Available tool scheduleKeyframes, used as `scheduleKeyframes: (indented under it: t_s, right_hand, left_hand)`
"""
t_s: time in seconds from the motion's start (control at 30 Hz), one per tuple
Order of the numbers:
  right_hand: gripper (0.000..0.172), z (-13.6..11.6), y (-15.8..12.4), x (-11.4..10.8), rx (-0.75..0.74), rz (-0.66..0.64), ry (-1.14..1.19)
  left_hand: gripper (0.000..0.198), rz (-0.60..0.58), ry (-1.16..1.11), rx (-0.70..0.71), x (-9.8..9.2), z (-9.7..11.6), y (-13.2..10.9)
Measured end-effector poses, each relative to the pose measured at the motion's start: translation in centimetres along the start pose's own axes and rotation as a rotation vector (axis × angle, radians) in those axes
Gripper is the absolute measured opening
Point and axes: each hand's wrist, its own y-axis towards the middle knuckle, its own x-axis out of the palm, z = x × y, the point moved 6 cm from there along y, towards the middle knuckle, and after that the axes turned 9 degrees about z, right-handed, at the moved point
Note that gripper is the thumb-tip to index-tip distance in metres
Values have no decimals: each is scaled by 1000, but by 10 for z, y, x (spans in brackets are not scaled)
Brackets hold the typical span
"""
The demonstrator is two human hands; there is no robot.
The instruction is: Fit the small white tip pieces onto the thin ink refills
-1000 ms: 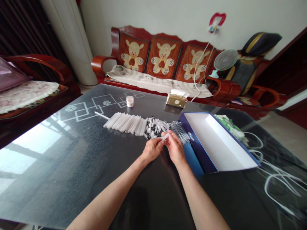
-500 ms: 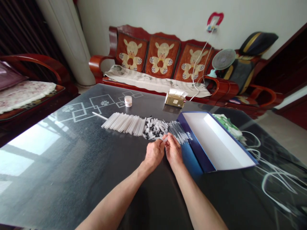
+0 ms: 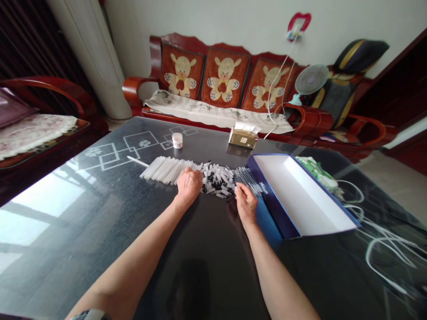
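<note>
Dark tabletop [image 3: 66, 222] carries slanted pen barrels [image 3: 163, 170] left of the box [image 3: 300, 200], left hand [image 3: 189, 184] nearest. Its fingers curl like the right hand's [image 3: 247, 203], grips unclear.

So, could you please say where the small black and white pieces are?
In the head view, the pieces lie near centre, between the white tubes on their left and the thin rods on their right.

Shines smooth across flat black tabletop [image 3: 116, 213]; looks like translucent plastic on slim white tubes [image 3: 163, 171], matt inside long dark-blue box [image 3: 300, 195], polished wood on red-brown sofa [image 3: 187, 42].
</note>
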Motion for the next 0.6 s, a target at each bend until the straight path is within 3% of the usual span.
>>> scheduleKeyframes:
  t_s: [0.13, 0.27, 0.47, 0.6]
  right_hand:
    - [38, 5, 4, 3, 2, 35, 8]
    - [34, 9, 5, 4, -24, 54, 16]
    - [32, 4, 7, 2, -144, 94, -119]
    - [24, -14, 22, 11, -337, 76, -273]
  left_hand:
    - [28, -52, 107, 5, 13, -7, 25]
    - [28, -90, 212, 24, 15, -6, 30]
    - [29, 13, 212, 132, -1, 1, 6]
    - [30, 32, 140, 181, -5, 2, -22]
